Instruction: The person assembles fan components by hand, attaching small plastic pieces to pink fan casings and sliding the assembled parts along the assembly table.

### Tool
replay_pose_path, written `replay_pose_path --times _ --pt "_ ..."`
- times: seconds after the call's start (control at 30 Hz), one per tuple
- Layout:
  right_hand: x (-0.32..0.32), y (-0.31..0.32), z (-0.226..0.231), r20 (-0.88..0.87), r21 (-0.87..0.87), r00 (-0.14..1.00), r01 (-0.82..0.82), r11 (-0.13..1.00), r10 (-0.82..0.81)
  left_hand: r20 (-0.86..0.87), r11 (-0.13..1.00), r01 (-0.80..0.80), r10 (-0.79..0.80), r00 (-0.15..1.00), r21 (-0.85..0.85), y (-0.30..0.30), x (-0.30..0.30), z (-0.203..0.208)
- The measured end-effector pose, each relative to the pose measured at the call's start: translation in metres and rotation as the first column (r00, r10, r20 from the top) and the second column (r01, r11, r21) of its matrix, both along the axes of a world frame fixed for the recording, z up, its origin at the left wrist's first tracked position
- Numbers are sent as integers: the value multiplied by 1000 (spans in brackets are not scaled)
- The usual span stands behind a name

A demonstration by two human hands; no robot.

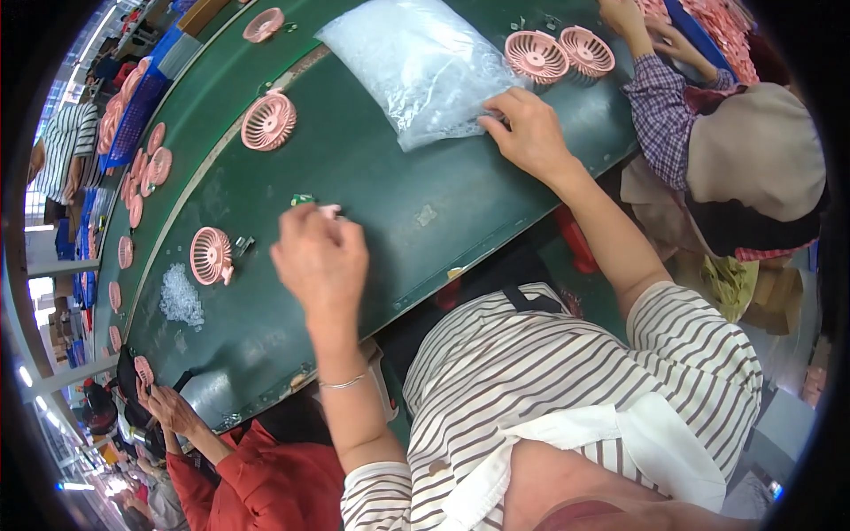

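Note:
My left hand (320, 261) is above the green work surface with its fingers closed. A small pink plastic part (331, 211) shows at the fingertips, and a small green circuit board (303, 199) is just beyond them. Most of what this hand holds is hidden. At the right, my right hand (531, 137) pinches the near edge of a big clear plastic bag (425, 75) full of small clear pieces. Left of my left hand lies a round pink fan housing (212, 256), with small metal parts (243, 245) beside it.
A pile of small clear pieces (181, 296) lies at the left. More pink housings (268, 121) sit on the surface, two of them (537, 57) beyond my right hand. Co-workers sit close by: a red sleeve (257, 478) at left, a checked sleeve (664, 111) at right. Blue crates (142, 115) hold pink parts.

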State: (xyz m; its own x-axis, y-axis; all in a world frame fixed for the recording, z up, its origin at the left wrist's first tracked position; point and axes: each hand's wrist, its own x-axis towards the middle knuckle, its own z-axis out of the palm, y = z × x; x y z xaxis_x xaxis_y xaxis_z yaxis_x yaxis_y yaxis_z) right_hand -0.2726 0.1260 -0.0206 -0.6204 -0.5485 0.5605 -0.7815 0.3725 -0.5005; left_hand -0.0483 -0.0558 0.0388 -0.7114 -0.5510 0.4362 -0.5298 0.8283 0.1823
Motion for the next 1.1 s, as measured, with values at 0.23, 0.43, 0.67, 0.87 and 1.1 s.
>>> replay_pose_path --times 0.23,0.43,0.67,0.87,1.1 --pt "7 0 -6 -112 5 991 -77 997 77 -21 992 -34 37 999 123 4 3 1" --pt "-1 -1 -4 -105 159 988 -92 983 110 28 965 212 -219 975 156 -21 20 3" --pt "-2 0 2 94 105 986 -146 984 136 -61 943 96 -80 995 319 -31 33 -18" --pt "2 3 7 8 80 996 -90 993 89 -275 973 73 -10 961 220 -29 56 -16" --pt "44 19 32 230 -149 969 -53 987 87 -569 677 298 217 793 673 5 63 -20"
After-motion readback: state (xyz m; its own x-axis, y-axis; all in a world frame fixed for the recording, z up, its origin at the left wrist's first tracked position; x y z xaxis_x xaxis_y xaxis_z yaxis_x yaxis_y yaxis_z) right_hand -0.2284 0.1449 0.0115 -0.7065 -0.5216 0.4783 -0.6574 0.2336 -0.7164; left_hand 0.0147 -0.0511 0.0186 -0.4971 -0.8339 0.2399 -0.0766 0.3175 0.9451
